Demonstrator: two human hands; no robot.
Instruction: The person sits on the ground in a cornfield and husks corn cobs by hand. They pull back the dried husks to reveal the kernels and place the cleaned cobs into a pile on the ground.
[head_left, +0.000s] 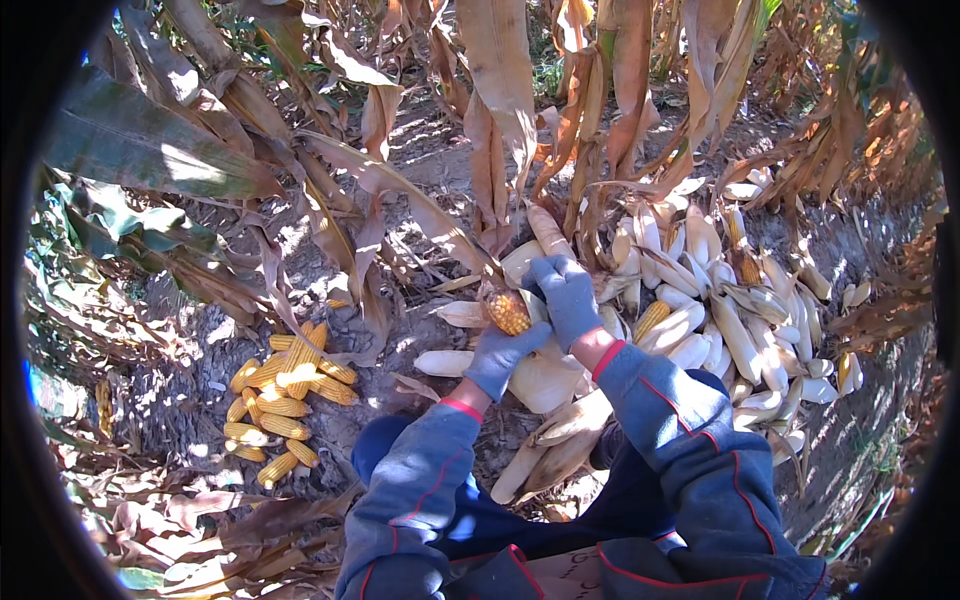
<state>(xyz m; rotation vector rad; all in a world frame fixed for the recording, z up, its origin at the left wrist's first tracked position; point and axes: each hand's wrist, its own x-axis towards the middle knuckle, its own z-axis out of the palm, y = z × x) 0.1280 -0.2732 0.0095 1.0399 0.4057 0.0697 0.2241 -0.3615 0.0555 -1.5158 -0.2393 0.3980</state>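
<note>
My left hand (504, 358), in a grey-blue glove, is closed around a corn ear (508, 312) whose yellow kernels show at its upper end. My right hand (568, 294), gloved the same way, is just above and to the right. Its fingers are curled on the pale husk (536, 309) beside the kernels, and the glove covers most of the grip. Loose peeled husks (547, 379) lie under and below both hands.
Bare yellow corn ears (289, 382) are piled on the soil at left. A larger heap of ears in husks (712, 300) spreads at right. Dry corn stalks and leaves (495, 90) hang in front, some close to my hands. More husks (559, 442) lie between my legs.
</note>
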